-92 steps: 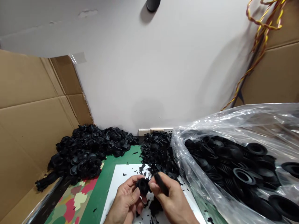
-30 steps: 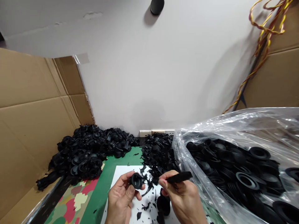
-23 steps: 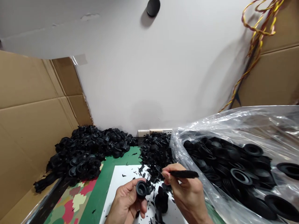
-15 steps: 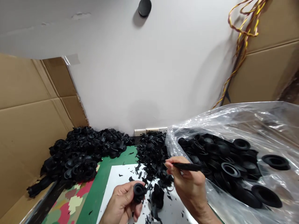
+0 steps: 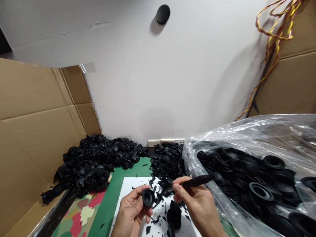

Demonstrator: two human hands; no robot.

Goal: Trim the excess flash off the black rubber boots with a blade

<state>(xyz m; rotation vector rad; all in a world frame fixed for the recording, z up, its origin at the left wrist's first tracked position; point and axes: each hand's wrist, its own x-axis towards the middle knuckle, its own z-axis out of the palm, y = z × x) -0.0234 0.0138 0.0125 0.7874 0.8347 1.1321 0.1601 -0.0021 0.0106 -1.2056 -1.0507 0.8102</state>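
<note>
My left hand is closed around a small black rubber bellows boot, with its round, ribbed opening turned up toward me. To its right, my right hand grips a black-handled craft knife like a pen. The knife's thin tip points left toward the boot, with a gap between them. Below, a dark crumpled rubber piece lies on the white sheet among black shavings. Part of the boot is hidden behind my left fingers.
Rubber parts are heaped at the left, and a pile of black scraps sits behind the sheet. A clear plastic bag of black rubber boots spreads at the right. Cardboard stands left, and twisted wires hang on the right.
The view has shifted slightly left and up. The boot in my left hand now faces me more openly. The knife has drawn back from the boot, its handle end tilting upward.
</note>
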